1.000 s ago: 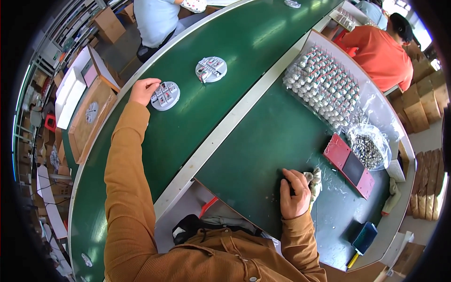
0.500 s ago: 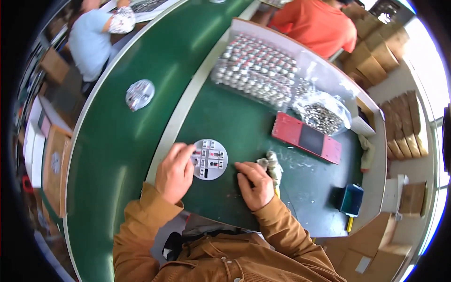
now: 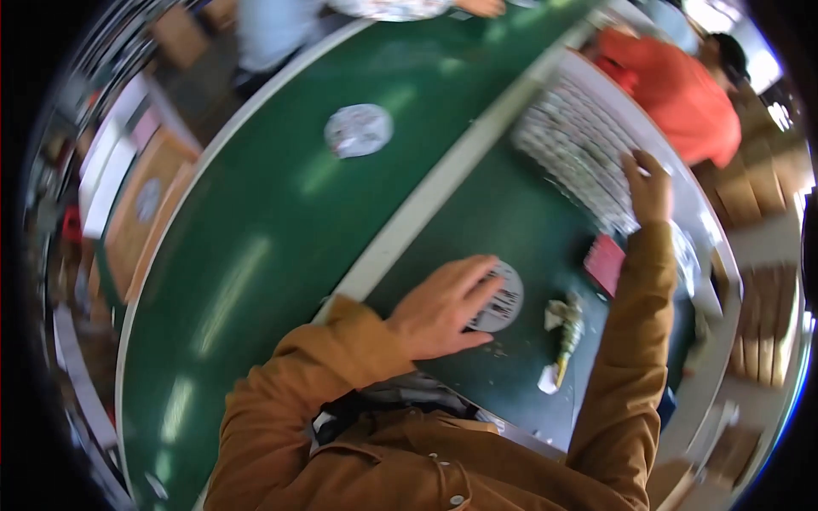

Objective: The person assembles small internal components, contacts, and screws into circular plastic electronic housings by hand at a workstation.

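Note:
My left hand (image 3: 447,307) lies with outstretched fingers over the left part of a round white disc (image 3: 509,298) on the green bench. Small dark and white parts on the disc show beside the fingertips. My right arm reaches far forward, and my right hand (image 3: 651,192) is at the right side of a tray packed with rows of small whitish parts (image 3: 575,140). Its fingers look bent but are blurred, so whether they grip a part is unclear. Between my arms lies a wrapped tool (image 3: 569,336) with pale wrapping and a yellowish section.
A red box (image 3: 604,266) is partly covered by my right forearm. Beyond that forearm shows a clear plastic bag (image 3: 684,255). Another round disc (image 3: 359,130) rests on the green surface past the white divider strip (image 3: 426,200). A person in red (image 3: 682,98) sits behind the tray.
My right hand has left the bench near the wrapped tool and moved forward to the tray. My left hand has spread over the disc. The whole view has turned and shifted.

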Demonstrator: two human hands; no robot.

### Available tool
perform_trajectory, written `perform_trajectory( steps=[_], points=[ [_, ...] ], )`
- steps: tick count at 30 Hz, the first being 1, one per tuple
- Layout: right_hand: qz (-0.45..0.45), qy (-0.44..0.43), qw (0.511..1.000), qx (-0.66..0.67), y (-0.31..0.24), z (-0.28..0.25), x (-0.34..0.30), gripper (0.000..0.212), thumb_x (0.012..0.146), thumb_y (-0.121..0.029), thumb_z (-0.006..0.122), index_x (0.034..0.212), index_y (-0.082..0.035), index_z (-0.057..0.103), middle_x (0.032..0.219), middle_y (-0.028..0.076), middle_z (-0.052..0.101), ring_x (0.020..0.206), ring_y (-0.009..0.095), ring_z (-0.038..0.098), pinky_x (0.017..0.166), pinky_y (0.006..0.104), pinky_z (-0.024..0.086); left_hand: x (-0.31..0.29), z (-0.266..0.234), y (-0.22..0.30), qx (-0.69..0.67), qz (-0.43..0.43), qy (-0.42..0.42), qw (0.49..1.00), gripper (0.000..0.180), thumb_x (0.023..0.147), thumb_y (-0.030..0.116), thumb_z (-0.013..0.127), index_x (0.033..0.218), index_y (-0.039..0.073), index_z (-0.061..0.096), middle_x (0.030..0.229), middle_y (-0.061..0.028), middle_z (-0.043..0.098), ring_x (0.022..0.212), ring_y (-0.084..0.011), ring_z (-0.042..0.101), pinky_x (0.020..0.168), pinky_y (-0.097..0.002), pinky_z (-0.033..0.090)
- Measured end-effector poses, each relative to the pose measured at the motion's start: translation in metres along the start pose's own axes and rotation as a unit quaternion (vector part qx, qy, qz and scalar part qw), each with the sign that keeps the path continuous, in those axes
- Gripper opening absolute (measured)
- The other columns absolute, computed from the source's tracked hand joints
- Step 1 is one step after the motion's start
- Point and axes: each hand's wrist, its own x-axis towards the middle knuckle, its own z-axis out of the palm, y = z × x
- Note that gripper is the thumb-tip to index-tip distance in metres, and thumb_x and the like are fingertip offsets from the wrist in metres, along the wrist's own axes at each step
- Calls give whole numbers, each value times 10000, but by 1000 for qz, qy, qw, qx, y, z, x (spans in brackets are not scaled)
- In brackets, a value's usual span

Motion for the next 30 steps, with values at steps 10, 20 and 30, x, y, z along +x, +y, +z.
perform_trajectory(
  steps=[10,20,30],
  points=[
    [-43,-60,996,-54,11,41,-4,436,981,-346,833,1243,2,824,1028,123,811,959,263,729,907,377,587,-47,-8,-1,25,-19,9,999,843,854,294,922,1539,-21,544,1675,-257,440,1535,-426,474,1285,-502,406],
    [-54,-16,995,-77,17,21,-16,356,994,-274,832,1201,15,812,1087,116,814,925,222,703,887,342,572,-45,1,-6,16,-22,24,999,929,849,320,933,1594,-3,482,1663,-253,447,1547,-424,465,1294,-512,390],
    [-228,-243,943,-26,-45,50,-171,281,1002,-66,750,1271,-17,814,1229,110,765,960,286,717,838,339,565,-28,28,-12,-23,-20,-7,999,1017,782,284,987,1610,21,458,1662,-249,447,1447,-429,539,1253,-513,420]
  ],
)
